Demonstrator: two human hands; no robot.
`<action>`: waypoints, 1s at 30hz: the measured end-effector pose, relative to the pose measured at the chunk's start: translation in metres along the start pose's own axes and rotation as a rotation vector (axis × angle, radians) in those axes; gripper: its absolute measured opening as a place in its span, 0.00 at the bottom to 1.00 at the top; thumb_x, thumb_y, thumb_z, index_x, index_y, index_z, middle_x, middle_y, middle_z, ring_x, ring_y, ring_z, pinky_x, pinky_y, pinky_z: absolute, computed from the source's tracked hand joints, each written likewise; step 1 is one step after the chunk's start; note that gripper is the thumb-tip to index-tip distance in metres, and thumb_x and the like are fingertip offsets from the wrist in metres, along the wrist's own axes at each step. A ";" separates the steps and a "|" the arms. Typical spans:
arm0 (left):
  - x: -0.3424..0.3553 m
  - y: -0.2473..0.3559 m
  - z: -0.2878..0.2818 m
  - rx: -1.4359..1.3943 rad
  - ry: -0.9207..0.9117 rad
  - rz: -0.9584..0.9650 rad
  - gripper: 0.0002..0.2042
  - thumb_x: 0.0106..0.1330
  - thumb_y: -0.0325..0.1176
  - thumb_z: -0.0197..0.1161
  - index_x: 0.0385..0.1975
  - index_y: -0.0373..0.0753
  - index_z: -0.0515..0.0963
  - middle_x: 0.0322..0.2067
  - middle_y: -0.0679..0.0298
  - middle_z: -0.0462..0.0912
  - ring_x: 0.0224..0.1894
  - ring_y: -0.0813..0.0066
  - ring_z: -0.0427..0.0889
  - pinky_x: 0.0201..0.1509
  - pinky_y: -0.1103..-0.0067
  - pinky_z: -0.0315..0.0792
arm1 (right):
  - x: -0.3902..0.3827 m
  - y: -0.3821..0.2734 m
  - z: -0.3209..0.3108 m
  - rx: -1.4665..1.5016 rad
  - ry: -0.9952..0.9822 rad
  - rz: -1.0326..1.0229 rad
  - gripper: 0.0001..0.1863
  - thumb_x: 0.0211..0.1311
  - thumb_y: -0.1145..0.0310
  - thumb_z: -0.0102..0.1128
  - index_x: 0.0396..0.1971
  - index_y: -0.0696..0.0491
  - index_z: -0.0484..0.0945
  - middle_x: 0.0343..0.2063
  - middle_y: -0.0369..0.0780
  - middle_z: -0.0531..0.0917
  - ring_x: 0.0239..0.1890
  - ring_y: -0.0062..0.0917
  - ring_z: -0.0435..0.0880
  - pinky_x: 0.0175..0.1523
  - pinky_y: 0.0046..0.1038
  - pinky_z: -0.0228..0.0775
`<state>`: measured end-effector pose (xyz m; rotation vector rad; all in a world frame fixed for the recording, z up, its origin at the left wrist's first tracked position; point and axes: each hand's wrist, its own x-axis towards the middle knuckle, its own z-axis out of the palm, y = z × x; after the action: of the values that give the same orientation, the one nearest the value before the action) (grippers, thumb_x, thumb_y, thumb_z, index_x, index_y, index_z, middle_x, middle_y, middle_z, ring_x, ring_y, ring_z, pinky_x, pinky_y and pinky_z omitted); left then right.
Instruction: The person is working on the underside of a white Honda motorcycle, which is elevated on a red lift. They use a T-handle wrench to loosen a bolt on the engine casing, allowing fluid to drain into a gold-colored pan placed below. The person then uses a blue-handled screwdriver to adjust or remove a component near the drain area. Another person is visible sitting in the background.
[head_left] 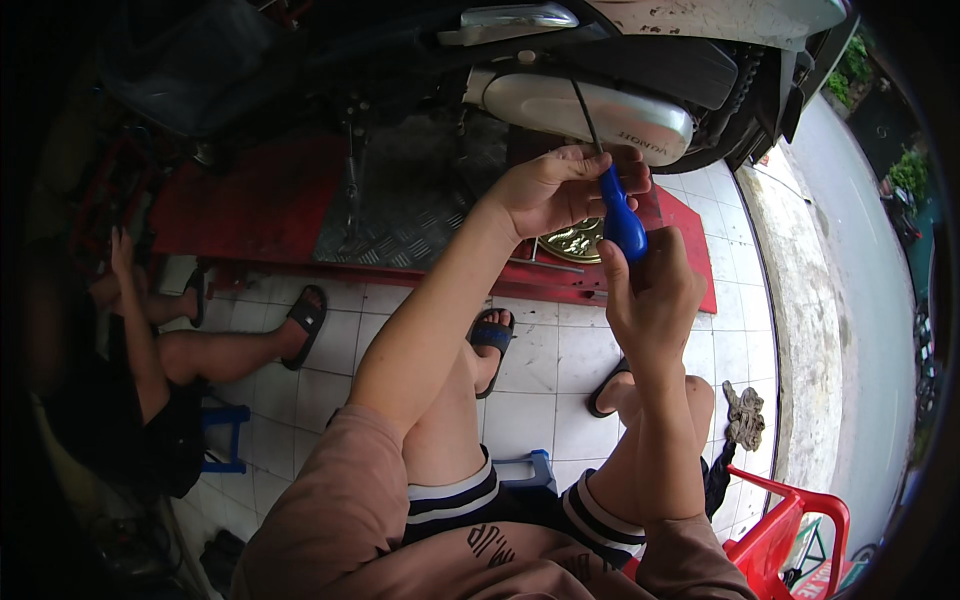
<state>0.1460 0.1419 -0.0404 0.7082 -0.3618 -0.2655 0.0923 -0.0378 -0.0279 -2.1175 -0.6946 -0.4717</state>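
A blue bulb-shaped handle (625, 232) with a long thin dark rod or tube (587, 115) is between my two hands. My left hand (565, 190) pinches its narrow neck, thumb on top and the other fingers loosely curled. Below, my right hand (655, 300) is closed against the wide end, thumb along its side; its fingers are partly hidden. The dark rod runs up to a motorbike's silver engine-side cover (590, 105), and where its tip ends is hard to make out. Both hands are above the edge of a red work platform.
The red platform (240, 205) carries a patterned metal plate (375, 225), a gold round tray (575, 240) and a thin metal tool. At left another person's leg (225, 345) rests near a blue stool (228, 440). A red chair (800, 505) and a rag (744, 415) are at right.
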 end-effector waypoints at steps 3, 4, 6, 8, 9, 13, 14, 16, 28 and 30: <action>-0.002 -0.003 0.004 0.045 -0.057 0.038 0.15 0.65 0.36 0.61 0.46 0.33 0.75 0.41 0.57 0.80 0.47 0.69 0.80 0.53 0.74 0.75 | 0.005 0.008 -0.003 -0.051 0.002 0.047 0.17 0.53 0.68 0.69 0.36 0.58 0.72 0.14 0.39 0.75 0.15 0.23 0.76 0.23 0.20 0.65; 0.000 -0.004 -0.005 0.052 -0.074 0.043 0.15 0.65 0.36 0.61 0.46 0.32 0.75 0.41 0.56 0.80 0.47 0.68 0.79 0.53 0.74 0.75 | 0.008 0.001 -0.001 0.041 0.052 0.055 0.17 0.52 0.67 0.69 0.36 0.58 0.72 0.14 0.39 0.76 0.14 0.22 0.75 0.23 0.20 0.65; 0.002 -0.006 -0.013 0.126 0.013 0.029 0.15 0.65 0.36 0.61 0.46 0.32 0.75 0.41 0.57 0.80 0.47 0.68 0.80 0.53 0.74 0.75 | 0.011 -0.011 0.000 0.150 0.134 -0.011 0.18 0.51 0.67 0.70 0.37 0.58 0.73 0.16 0.39 0.76 0.14 0.22 0.75 0.23 0.21 0.66; 0.004 -0.005 -0.011 0.262 0.226 -0.006 0.16 0.65 0.37 0.62 0.45 0.33 0.75 0.40 0.58 0.80 0.45 0.68 0.80 0.52 0.75 0.75 | 0.012 -0.009 0.002 0.162 0.148 -0.136 0.18 0.50 0.68 0.70 0.37 0.58 0.73 0.17 0.40 0.77 0.14 0.21 0.75 0.22 0.22 0.67; 0.003 -0.004 -0.009 0.210 0.151 -0.016 0.15 0.64 0.37 0.62 0.44 0.33 0.75 0.40 0.58 0.80 0.44 0.69 0.80 0.52 0.75 0.75 | 0.012 -0.005 0.003 0.156 0.131 -0.184 0.17 0.50 0.68 0.70 0.36 0.58 0.73 0.18 0.40 0.77 0.14 0.21 0.75 0.22 0.22 0.67; -0.003 -0.003 0.007 0.097 0.003 -0.004 0.13 0.63 0.37 0.64 0.41 0.35 0.77 0.37 0.61 0.81 0.40 0.72 0.82 0.49 0.78 0.76 | 0.006 0.008 0.006 0.002 0.070 -0.034 0.17 0.51 0.68 0.70 0.36 0.58 0.72 0.18 0.41 0.78 0.14 0.24 0.76 0.22 0.23 0.67; -0.003 -0.005 0.010 0.092 0.002 0.011 0.13 0.63 0.37 0.64 0.41 0.36 0.77 0.36 0.62 0.81 0.39 0.73 0.82 0.48 0.79 0.76 | 0.007 0.011 0.006 -0.013 0.052 -0.020 0.18 0.51 0.68 0.70 0.37 0.58 0.71 0.18 0.41 0.78 0.14 0.25 0.76 0.22 0.23 0.67; -0.005 -0.003 -0.002 0.153 0.079 -0.014 0.14 0.63 0.38 0.63 0.42 0.34 0.76 0.37 0.61 0.81 0.41 0.72 0.82 0.48 0.78 0.76 | 0.011 0.000 0.010 0.075 0.086 -0.065 0.18 0.51 0.69 0.69 0.37 0.58 0.70 0.18 0.42 0.78 0.14 0.26 0.76 0.23 0.24 0.67; -0.008 0.006 0.003 0.246 0.172 -0.035 0.16 0.64 0.34 0.62 0.47 0.30 0.73 0.41 0.58 0.80 0.46 0.68 0.80 0.54 0.74 0.74 | 0.011 -0.019 0.004 0.034 0.136 -0.052 0.15 0.49 0.71 0.70 0.31 0.57 0.71 0.14 0.39 0.76 0.12 0.23 0.75 0.21 0.23 0.66; -0.005 0.006 0.008 0.321 0.303 -0.057 0.15 0.62 0.34 0.65 0.43 0.32 0.75 0.38 0.59 0.81 0.43 0.70 0.82 0.51 0.76 0.76 | 0.010 -0.016 0.005 0.040 0.149 -0.171 0.15 0.49 0.70 0.71 0.30 0.56 0.71 0.15 0.39 0.77 0.12 0.22 0.75 0.21 0.22 0.68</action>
<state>0.1386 0.1439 -0.0317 1.0605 -0.0940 -0.1509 0.0909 -0.0230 -0.0154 -1.9708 -0.7955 -0.6962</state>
